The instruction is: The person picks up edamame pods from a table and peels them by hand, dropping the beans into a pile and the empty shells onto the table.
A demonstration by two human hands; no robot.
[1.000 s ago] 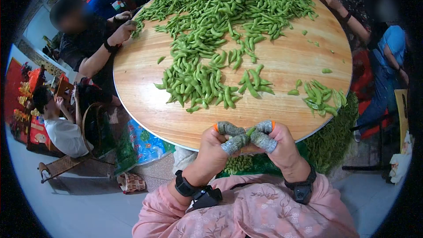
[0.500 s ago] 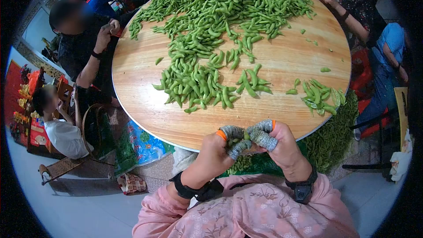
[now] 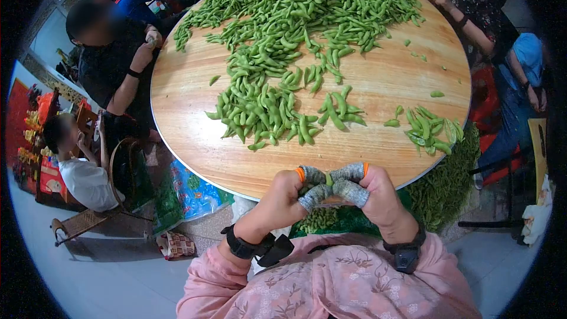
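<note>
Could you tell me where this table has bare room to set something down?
The table is bare right of centre, between the big pile and the small cluster, and along the near edge, this side of the middle heap. The far half is crowded.

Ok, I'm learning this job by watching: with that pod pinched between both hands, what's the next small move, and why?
Probably pull the two ends apart to split the pod. The left hand and right hand both pinch it in covered fingertips, off the table edge, above a greenish heap where the contents could drop.
</note>
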